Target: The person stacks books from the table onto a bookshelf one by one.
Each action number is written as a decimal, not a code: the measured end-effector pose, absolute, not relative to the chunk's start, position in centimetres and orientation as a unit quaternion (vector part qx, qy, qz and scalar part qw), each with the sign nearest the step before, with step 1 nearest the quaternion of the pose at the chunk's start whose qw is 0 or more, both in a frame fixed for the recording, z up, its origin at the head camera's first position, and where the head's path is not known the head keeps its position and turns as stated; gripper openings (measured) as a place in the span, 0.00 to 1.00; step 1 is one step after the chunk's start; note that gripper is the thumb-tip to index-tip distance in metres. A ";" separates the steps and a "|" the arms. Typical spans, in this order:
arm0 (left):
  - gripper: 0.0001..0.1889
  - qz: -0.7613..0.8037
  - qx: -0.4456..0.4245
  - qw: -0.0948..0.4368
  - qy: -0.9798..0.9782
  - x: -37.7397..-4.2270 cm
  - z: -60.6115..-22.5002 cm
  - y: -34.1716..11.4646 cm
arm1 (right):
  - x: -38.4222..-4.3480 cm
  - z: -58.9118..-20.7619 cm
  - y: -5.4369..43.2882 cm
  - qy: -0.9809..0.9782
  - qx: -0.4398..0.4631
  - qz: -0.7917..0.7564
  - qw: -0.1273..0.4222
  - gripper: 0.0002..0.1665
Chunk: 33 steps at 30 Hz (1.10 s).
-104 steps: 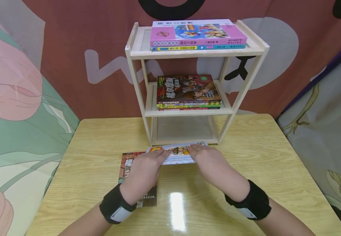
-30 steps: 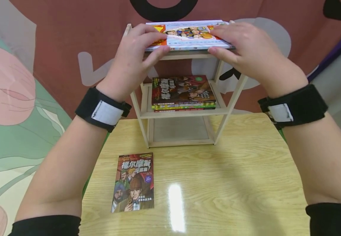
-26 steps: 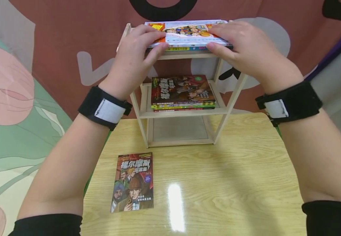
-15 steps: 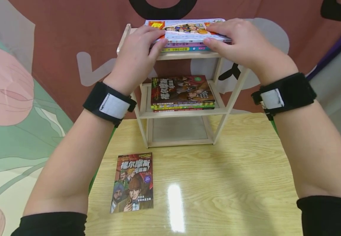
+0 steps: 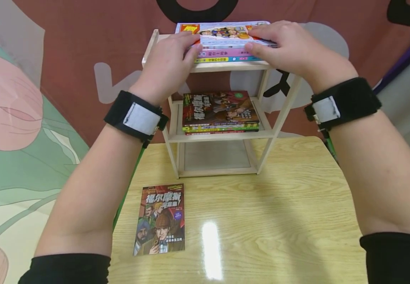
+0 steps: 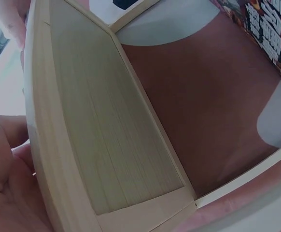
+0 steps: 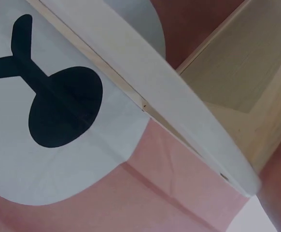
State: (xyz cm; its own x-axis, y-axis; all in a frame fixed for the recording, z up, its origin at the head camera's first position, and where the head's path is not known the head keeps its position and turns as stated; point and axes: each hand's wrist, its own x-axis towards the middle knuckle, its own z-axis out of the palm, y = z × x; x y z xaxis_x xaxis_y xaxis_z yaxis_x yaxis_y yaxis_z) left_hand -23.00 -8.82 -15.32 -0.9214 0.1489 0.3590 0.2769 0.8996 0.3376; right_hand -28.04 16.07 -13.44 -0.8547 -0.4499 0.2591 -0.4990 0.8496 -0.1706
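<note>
A light blue book (image 5: pixel 226 34) with a cartoon group on its cover lies flat on top of a pink book (image 5: pixel 222 53) and a yellow-and-blue book (image 5: pixel 213 60), on the top board of a small wooden shelf (image 5: pixel 233 68). My left hand (image 5: pixel 171 59) holds the light blue book's left end, thumb at the front edge and fingers over the cover. At its right end my right hand (image 5: pixel 290 49) grips it in the same way. The wrist views show mostly the shelf's underside (image 6: pixel 116 121) and side rail (image 7: pixel 179 96); part of the left hand shows in the left wrist view.
On the middle board sits a stack of several books, a dark comic-style book (image 5: pixel 222 108) uppermost. The bottom board (image 5: pixel 215 154) is bare. A detective-cover book (image 5: pixel 160 221) lies on the wooden table (image 5: pixel 261 221) at front left. A patterned cloth (image 5: pixel 73 79) hangs behind.
Both hands have lifted the light blue book from the table onto the top stack. Over the last second it slid back slightly, showing the spines beneath. The detective-cover book stayed on the table.
</note>
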 end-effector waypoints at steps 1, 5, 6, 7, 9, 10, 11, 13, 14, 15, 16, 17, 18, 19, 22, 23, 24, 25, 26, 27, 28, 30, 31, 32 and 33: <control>0.27 -0.196 -0.110 0.162 -0.961 -23.0 -15.3 -8.8 | -28.1 -13.5 16.1 -0.956 0.247 0.122 0.103 0.37; 0.27 -0.201 -0.109 0.168 -0.959 -23.0 -15.4 -8.8 | -28.3 -13.6 16.1 -0.955 0.242 0.140 0.097 0.36; 0.27 -0.201 -0.109 0.171 -0.958 -23.0 -15.5 -8.8 | -28.3 -13.7 16.1 -0.955 0.240 0.143 0.096 0.36; 0.27 -0.202 -0.110 0.174 -0.958 -23.0 -15.5 -8.9 | -28.4 -13.7 16.1 -0.956 0.239 0.143 0.096 0.36; 0.27 -0.204 -0.109 0.178 -0.957 -23.0 -15.6 -9.0 | -28.3 -13.9 16.0 -0.956 0.237 0.144 0.096 0.36; 0.27 -0.204 -0.109 0.179 -0.956 -22.9 -15.7 -9.0 | -28.3 -13.9 16.0 -0.955 0.238 0.144 0.098 0.37; 0.27 -0.204 -0.109 0.180 -0.956 -22.9 -15.7 -9.0 | -28.3 -14.0 16.0 -0.955 0.238 0.145 0.100 0.37; 0.27 -0.201 -0.108 0.182 -0.957 -22.9 -15.8 -9.0 | -28.2 -14.1 16.0 -0.955 0.239 0.143 0.105 0.37; 0.27 -0.198 -0.108 0.184 -0.957 -22.9 -15.8 -9.0 | -28.2 -14.1 16.0 -0.954 0.240 0.142 0.108 0.36; 0.27 -0.195 -0.108 0.184 -0.957 -22.9 -15.8 -9.0 | -28.2 -14.1 16.0 -0.954 0.240 0.141 0.110 0.36; 0.27 -0.191 -0.108 0.185 -0.958 -22.9 -15.9 -9.0 | -28.1 -14.2 15.9 -0.954 0.241 0.140 0.112 0.36; 0.28 -0.186 -0.109 0.185 -0.959 -22.9 -15.9 -9.0 | -28.1 -14.2 15.9 -0.954 0.241 0.139 0.114 0.36; 0.28 -0.179 -0.112 0.189 -0.959 -22.9 -16.0 -8.9 | -28.1 -14.3 15.9 -0.953 0.242 0.138 0.116 0.36; 0.28 -0.170 -0.114 0.192 -0.960 -23.0 -16.1 -8.9 | -28.0 -14.3 15.8 -0.954 0.240 0.137 0.117 0.36; 0.30 -0.140 -0.116 0.210 -0.961 -23.0 -16.4 -9.0 | -27.9 -14.5 15.7 -0.954 0.235 0.135 0.124 0.37; 0.31 -0.130 -0.114 0.218 -0.961 -23.0 -16.5 -9.1 | -27.8 -14.6 15.6 -0.954 0.235 0.134 0.132 0.37; 0.31 -0.120 -0.113 0.227 -0.960 -23.1 -16.6 -9.2 | -27.7 -14.7 15.5 -0.952 0.235 0.132 0.143 0.37; 0.32 -0.112 -0.110 0.235 -0.959 -23.1 -16.7 -9.2 | -27.7 -14.8 15.5 -0.951 0.236 0.130 0.155 0.37; 0.33 -0.106 -0.109 0.242 -0.958 -23.1 -16.9 -9.3 | -27.6 -14.9 15.4 -0.948 0.238 0.127 0.169 0.37; 0.33 -0.101 -0.109 0.251 -0.956 -23.1 -17.0 -9.4 | -27.5 -15.0 15.4 -0.945 0.240 0.123 0.185 0.36; 0.33 -0.098 -0.110 0.260 -0.954 -23.0 -17.2 -9.4 | -27.4 -15.1 15.3 -0.941 0.244 0.118 0.202 0.36; 0.34 -0.095 -0.115 0.275 -0.950 -22.9 -17.5 -9.5 | -27.2 -15.5 15.3 -0.934 0.252 0.106 0.231 0.35; 0.34 -0.095 -0.119 0.281 -0.948 -22.7 -17.7 -9.5 | -27.0 -15.7 15.3 -0.930 0.256 0.104 0.244 0.35; 0.34 -0.095 -0.123 0.286 -0.946 -22.6 -18.0 -9.5 | -26.9 -16.0 15.3 -0.926 0.258 0.103 0.255 0.35; 0.34 -0.094 -0.128 0.291 -0.944 -22.3 -18.3 -9.5 | -26.7 -16.3 15.4 -0.921 0.263 0.105 0.269 0.35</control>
State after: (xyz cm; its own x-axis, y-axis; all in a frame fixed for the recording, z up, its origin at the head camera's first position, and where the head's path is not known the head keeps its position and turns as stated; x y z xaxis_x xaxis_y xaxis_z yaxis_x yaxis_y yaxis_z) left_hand -22.32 -9.46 -18.25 -0.7982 0.1866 0.5727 0.2960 0.9496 0.1031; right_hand -26.68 15.37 -16.34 -0.7175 -0.4272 0.5502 -0.5402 0.8399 -0.0522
